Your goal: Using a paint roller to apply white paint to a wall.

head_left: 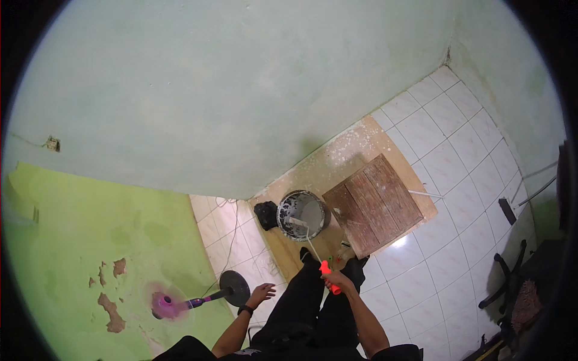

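My right hand [337, 281] is closed around the orange handle of a paint roller [326, 268]. The roller's thin metal rod runs up to a small pale roller head [297, 222], which sits in the mouth of a dark, paint-spattered bucket [281, 212]. Pale paint shows inside the bucket. My left hand [262, 294], with a dark band at the wrist, hangs free to the left of my legs. Its fingers are apart and nothing is in them.
A wooden table [376, 207] stands right of the bucket, on a paint-spotted brown sheet [355, 144]. A black plastic bag [265, 215] lies left of the bucket. A purple fan [170, 304] stands at my left by the green wall [72, 222]. A chair base [504, 280] is at the right.
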A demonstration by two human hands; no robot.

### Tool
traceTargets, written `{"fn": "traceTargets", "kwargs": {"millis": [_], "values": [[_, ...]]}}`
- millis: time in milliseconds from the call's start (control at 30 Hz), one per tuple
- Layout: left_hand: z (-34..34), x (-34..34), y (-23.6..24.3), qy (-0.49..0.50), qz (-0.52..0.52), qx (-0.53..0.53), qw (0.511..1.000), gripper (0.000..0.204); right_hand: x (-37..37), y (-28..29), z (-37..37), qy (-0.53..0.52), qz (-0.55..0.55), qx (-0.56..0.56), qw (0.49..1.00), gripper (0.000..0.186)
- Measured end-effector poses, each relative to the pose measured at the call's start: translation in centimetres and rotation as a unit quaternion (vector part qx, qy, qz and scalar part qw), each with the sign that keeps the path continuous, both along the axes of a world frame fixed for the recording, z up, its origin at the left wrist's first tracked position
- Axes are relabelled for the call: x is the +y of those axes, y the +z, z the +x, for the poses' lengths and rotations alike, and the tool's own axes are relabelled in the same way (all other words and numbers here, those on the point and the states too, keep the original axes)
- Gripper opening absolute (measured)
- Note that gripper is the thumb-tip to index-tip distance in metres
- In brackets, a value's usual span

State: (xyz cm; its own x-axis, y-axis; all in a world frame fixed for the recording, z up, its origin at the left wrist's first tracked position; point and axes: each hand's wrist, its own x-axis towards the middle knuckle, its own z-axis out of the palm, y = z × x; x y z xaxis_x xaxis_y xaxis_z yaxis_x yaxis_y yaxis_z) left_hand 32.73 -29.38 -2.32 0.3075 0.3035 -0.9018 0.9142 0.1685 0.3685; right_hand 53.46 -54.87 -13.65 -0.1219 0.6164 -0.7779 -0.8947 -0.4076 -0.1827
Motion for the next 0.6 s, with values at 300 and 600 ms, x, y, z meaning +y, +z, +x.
{"fn": "traceTargets", "kwargs": {"millis": [300,600], "values": [[-9.3,0.1,1.4,0.08,-0.004,0.091,0.993,0.034,-2.9,3.7,-0.2,0.034,-0.028,-0.04,0.998,0.022],[-8.8,6.2,-3.5,-0.021,0.012,0.048,0.999,0.034,-1.2,4.9,-2.1,0.035,-0.059,-0.021,0.997,0.027]]}}
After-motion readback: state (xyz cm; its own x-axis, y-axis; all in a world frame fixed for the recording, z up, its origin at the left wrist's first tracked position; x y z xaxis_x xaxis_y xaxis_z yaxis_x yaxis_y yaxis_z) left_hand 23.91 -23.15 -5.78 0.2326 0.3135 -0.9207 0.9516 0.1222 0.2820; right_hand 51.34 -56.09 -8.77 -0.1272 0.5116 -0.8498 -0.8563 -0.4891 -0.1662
